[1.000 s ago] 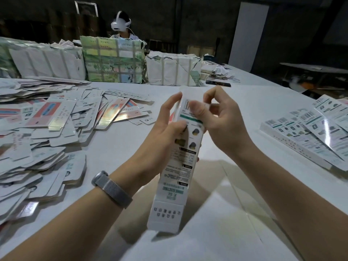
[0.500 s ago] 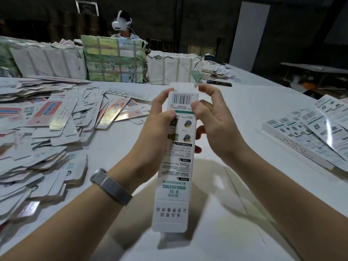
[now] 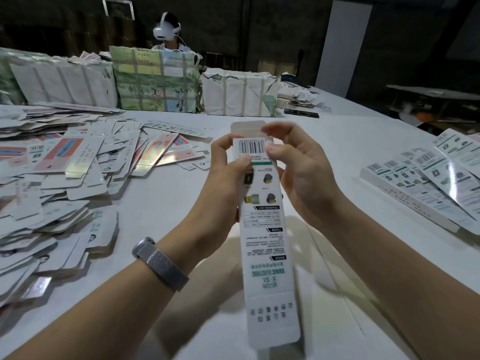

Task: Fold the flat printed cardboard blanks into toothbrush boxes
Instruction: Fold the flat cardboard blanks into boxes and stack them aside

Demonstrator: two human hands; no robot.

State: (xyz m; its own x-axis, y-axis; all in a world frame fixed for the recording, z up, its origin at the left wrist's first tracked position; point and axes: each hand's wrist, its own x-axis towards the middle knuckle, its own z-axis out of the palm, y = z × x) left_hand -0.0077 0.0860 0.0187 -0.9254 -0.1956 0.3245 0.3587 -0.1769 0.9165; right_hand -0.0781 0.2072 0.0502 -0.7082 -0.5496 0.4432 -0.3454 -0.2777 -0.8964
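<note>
box in hand: I read the toothbrush box (image 3: 262, 229) as already opened into a long sleeve, held lengthwise away from me above the worktop (image 3: 337, 141), barcode end farthest out.
left hand: the left hand (image 3: 223, 183) grips the box's upper left edge, thumb pressed on the printed face just under the barcode, fingers curled behind.
right hand: the right hand (image 3: 298, 175) pinches the top right corner beside the barcode; its forefinger reaches over to the end flap (image 3: 246, 127), which stands up, not yet tucked.
step, my judgement: closing the far end. I would keep the left thumb firm so the sleeve stays square, fold any side tabs in first, then roll the flap down with the forefinger and feed its tongue inside the front wall.
risk: squeezing too hard could crush the sleeve, and the tongue may catch on the wall edge. The near end looks open too; I cannot tell for sure.
left of hands: a loose heap of flat blanks (image 3: 59, 183) spread wide, well apart from the box.
right of hands: a row of finished boxes (image 3: 426, 188), overlapping, near the worktop edge.
beyond hands: strapped bundles of stock (image 3: 155, 79); a person wearing a headset (image 3: 167, 31) behind them.
obstruction: nothing lies between the hands and the flap; the box hangs in the air above the worktop.
</note>
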